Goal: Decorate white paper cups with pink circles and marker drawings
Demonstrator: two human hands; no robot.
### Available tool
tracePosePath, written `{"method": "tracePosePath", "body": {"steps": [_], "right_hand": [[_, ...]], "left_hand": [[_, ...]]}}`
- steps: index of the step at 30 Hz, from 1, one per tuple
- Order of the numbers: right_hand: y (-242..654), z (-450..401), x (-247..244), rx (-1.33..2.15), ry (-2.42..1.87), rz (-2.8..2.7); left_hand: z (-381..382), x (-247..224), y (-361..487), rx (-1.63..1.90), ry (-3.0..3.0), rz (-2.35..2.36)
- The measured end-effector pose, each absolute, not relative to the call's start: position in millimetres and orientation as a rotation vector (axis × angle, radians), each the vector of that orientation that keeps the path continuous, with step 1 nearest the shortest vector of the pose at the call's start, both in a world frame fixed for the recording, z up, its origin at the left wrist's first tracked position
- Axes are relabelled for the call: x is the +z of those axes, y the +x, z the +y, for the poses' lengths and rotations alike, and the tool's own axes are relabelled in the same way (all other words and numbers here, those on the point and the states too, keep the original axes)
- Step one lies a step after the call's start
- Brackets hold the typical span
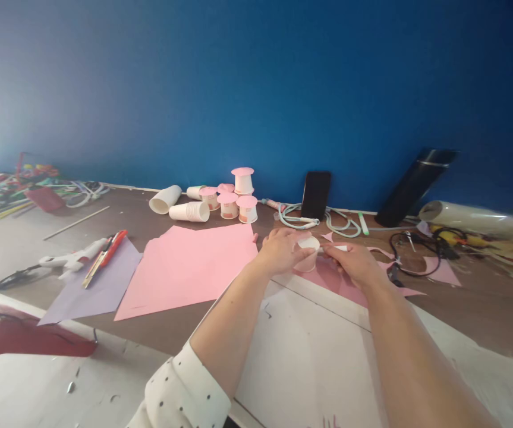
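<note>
My left hand (283, 249) is closed around a small white paper cup (308, 261), its fingers along the far side and its thumb at the near side. The cup stands on a piece of pink paper (345, 288). Just right of it, my right hand (352, 261) pinches a thin, white, pen-like thing (340, 248), its tip close to the cup; its exact kind is too small to tell. Beneath my forearms lies a large white board or sheet (309, 351) at the table's front edge.
Pink paper sheets (189, 261), a purple sheet (117, 276), a red box cutter (111, 246) and a glue gun (75, 255) lie left. Behind are pink-topped cups (228, 208) and a phone (315, 196). A black bottle (410, 190) leans right, near pink scraps (441, 270).
</note>
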State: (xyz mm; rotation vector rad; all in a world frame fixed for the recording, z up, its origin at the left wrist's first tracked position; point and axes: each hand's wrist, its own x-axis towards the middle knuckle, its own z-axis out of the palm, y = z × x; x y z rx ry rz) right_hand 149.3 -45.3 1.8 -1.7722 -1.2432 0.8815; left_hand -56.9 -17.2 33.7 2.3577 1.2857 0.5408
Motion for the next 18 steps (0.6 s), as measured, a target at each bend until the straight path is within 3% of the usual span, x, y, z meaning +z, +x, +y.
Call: {"method": "tracePosePath", "body": {"steps": [18], "right_hand": [[148.2, -41.4, 0.6, 0.866, -1.786, -1.23]], "left_hand": [[-12.8, 34.4, -59.3, 0.531, 2.312, 1.332]]}}
